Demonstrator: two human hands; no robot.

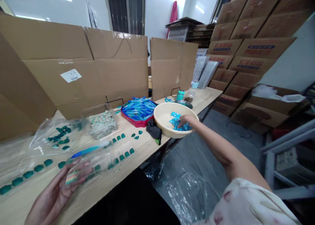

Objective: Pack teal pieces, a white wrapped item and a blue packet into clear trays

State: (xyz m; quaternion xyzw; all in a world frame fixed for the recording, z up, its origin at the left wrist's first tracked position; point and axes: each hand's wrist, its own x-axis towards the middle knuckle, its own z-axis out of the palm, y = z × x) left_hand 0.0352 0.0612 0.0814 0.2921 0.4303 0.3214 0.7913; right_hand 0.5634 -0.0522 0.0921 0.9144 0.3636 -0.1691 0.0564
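My left hand (60, 187) is closed around the end of a long clear plastic case (103, 159), held over the table. Through the case show a small striped piece (71, 177) near my fingers and a long blue plastic stick (88, 150); motion blurs the details. My right hand (186, 120) reaches into a cream basin (161, 111), fingers down at several small blue packets (180, 124); whether they pinch one is hidden. Left of the basin, a red tray (140, 123) holds a heap of blue plastic sticks (139, 108).
Dark green pieces (28, 174) lie in rows on the wooden table (145, 149). A clear bag (59, 138) and a clear tub (100, 124) of small striped pieces stand behind. A dark cloth (154, 132) touches the basin. Cardboard panels (71, 64) line the back.
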